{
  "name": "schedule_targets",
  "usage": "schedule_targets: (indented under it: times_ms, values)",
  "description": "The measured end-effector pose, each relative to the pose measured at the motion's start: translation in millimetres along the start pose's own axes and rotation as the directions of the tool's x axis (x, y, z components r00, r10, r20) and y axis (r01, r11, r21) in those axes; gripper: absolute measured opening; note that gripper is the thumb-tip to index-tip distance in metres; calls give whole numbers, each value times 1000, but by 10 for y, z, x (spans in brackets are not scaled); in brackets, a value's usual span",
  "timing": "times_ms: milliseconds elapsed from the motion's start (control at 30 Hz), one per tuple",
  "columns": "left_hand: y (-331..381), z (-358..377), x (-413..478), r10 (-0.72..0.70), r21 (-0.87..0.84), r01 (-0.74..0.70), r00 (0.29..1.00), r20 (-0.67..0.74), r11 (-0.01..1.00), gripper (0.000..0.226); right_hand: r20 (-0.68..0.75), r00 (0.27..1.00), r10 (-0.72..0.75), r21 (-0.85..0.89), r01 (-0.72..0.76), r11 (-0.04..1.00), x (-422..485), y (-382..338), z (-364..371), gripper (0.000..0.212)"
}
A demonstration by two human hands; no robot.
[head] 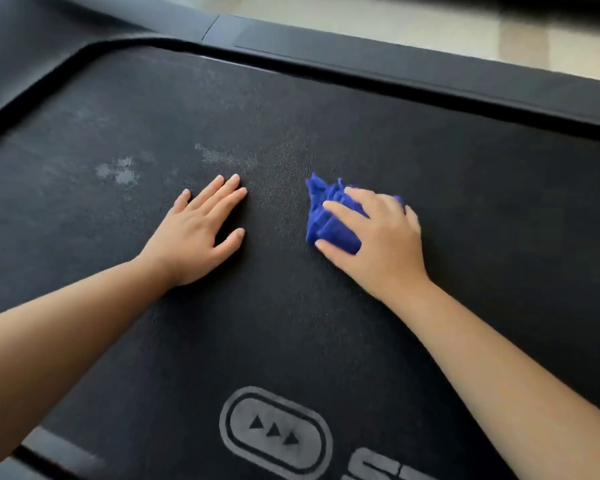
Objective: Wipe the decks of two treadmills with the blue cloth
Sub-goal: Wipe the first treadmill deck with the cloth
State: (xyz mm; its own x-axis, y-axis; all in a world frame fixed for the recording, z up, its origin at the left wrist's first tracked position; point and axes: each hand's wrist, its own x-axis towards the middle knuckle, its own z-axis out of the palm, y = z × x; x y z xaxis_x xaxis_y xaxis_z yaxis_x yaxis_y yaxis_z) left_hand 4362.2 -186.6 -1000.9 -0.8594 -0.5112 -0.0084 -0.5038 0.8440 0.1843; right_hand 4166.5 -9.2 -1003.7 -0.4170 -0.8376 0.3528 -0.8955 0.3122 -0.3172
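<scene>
A black treadmill deck (291,323) fills the head view, its belt textured and marked with pale dusty smears (118,171) toward the upper left. The blue cloth (326,216) lies bunched on the belt at centre right. My right hand (378,237) grips the cloth from the right, fingers and thumb curled round it, and presses it onto the belt. My left hand (198,226) rests flat on the belt to the left of the cloth, fingers straight and spread, holding nothing.
A black side rail (413,74) runs along the far edge of the belt, with pale floor tiles (465,32) beyond it. A grey arrow logo (274,434) and large letters are printed on the belt near me. The deck's curved end cover (32,46) lies upper left.
</scene>
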Motion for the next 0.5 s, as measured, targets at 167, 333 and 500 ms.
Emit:
schedule_targets:
  times_ms: [167,333,500]
  values:
    - [-21,15,7,8,9,-8,1000,-10,1000,79,8,986,-169,116,167,979,-960,-474,-156,50]
    - [-12,21,-9,-4,33,5,999,-34,999,60,75,997,-16,32,14,999,-353,-301,-118,56]
    - [27,-19,-30,-11,14,11,999,-45,1000,56,51,965,257,-92,-252,963,-240,-363,-41,55]
